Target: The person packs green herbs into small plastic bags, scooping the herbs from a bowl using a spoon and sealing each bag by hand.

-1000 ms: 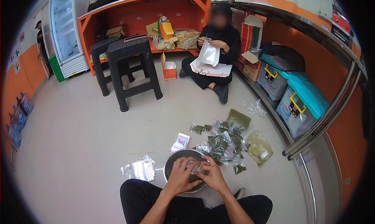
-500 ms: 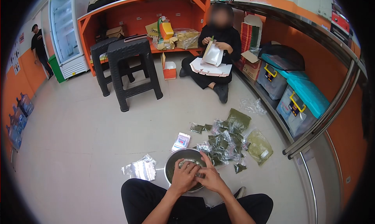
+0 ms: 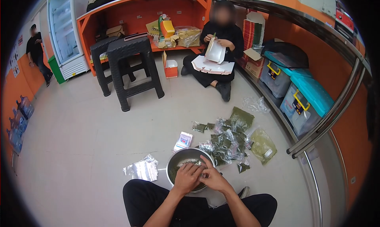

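Note:
A round metal bowl (image 3: 169, 163) with dark green contents stands on the floor between my legs. My left hand (image 3: 187, 178) is over the bowl, its fingers bent downward and pressed together. My right hand (image 3: 213, 178) meets it from the right, thumb and fingers pinched and one finger raised. What the fingertips hold is hidden; a shiny, whitish patch shows just beyond them. To the right of the bowl lies a pile of small clear bags filled with dark green stuff (image 3: 225, 146). A pack of bags (image 3: 183, 141) is behind the bowl, and flat clear bags (image 3: 143, 168) lie left of it.
Large green-filled bags (image 3: 242, 118) lie beyond the pile. A person (image 3: 221, 41) sits on the floor with white cardboard. Black stools (image 3: 130, 64), a metal rack (image 3: 273, 102) with lidded bins (image 3: 303, 104), and a fridge (image 3: 65, 33) stand around. Another person (image 3: 37, 51) is far left.
My hands have drawn slightly closer to me, showing more of the bowl's inside. The person at far left has shifted and raised an arm. The view has tilted slightly.

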{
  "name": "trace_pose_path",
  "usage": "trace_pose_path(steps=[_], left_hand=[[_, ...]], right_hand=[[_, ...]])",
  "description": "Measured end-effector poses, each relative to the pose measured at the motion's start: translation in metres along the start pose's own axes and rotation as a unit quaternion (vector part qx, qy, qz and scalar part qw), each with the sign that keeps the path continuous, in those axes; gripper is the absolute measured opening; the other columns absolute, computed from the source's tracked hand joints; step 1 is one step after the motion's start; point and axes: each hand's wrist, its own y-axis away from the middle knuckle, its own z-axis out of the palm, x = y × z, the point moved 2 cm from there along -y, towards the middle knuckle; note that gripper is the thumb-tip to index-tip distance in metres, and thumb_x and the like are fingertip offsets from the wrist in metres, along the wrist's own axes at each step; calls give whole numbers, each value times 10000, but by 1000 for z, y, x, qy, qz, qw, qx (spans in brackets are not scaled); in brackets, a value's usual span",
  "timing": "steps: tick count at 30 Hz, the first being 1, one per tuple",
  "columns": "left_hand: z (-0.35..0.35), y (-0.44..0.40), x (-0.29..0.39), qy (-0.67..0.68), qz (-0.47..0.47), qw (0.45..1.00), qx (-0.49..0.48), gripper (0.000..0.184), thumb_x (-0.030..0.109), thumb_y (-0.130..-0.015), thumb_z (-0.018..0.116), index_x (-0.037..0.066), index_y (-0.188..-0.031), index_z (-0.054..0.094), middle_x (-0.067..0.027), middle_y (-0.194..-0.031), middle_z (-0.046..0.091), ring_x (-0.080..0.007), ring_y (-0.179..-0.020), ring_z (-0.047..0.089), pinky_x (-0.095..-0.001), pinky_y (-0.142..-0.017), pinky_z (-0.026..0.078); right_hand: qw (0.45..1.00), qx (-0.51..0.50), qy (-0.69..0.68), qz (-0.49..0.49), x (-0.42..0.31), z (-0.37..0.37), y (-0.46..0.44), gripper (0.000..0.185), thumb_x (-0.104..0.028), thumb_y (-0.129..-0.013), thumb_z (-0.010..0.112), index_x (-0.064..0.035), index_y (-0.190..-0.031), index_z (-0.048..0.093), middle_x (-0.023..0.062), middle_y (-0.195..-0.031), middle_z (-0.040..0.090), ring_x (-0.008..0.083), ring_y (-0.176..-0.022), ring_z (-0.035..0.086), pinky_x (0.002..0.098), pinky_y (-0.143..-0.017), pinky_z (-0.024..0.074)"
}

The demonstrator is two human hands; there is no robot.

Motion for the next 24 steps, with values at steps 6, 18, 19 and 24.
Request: trace_pose_path(steps=[6, 18, 19, 24], left_hand=[[-5, -1, -15, 40, -86, 993, 74, 286, 207, -777, 769, 80, -1025, 705, -55, -809, 673, -246, -751, 666, -377, -703, 510], [-17, 30, -106, 64, -502, 860, 63, 516, 456, -774, 793, -40, -858, 674, -257, -786, 677, -411, -777, 686, -466, -683, 524], [-11, 35, -113, 35, -522, 852, 27, 546, 484, -768, 788, -39, -892, 689, -275, -837, 690, -433, -844, 690, -485, -737, 536], [13, 38, -115, 166, -581, 796, -31, 544, 468, -759, 808, -61, -827, 701, -266, -839, 709, -384, -835, 717, -437, -740, 548]], right_hand=[[984, 54, -171, 1, -20, -18, -2, 169, -106, -901, 711, 2, -1028, 735, 143, -1459, 476, 194, -1160, 598, 311, -913, 509], [866, 49, 497, -2, 61, 9, -15, 171, -87, -845, 649, -1, -984, 703, 186, -972, 639, 371, -1008, 600, 490, -890, 464], [877, 44, 479, 1, 57, 8, -13, 129, -75, -839, 646, 1, -927, 701, 188, -926, 632, 382, -975, 603, 493, -859, 471], [908, 53, 414, -26, 51, 7, -5, 64, -18, -817, 617, 15, -817, 671, 200, -913, 611, 397, -951, 597, 489, -808, 499]])
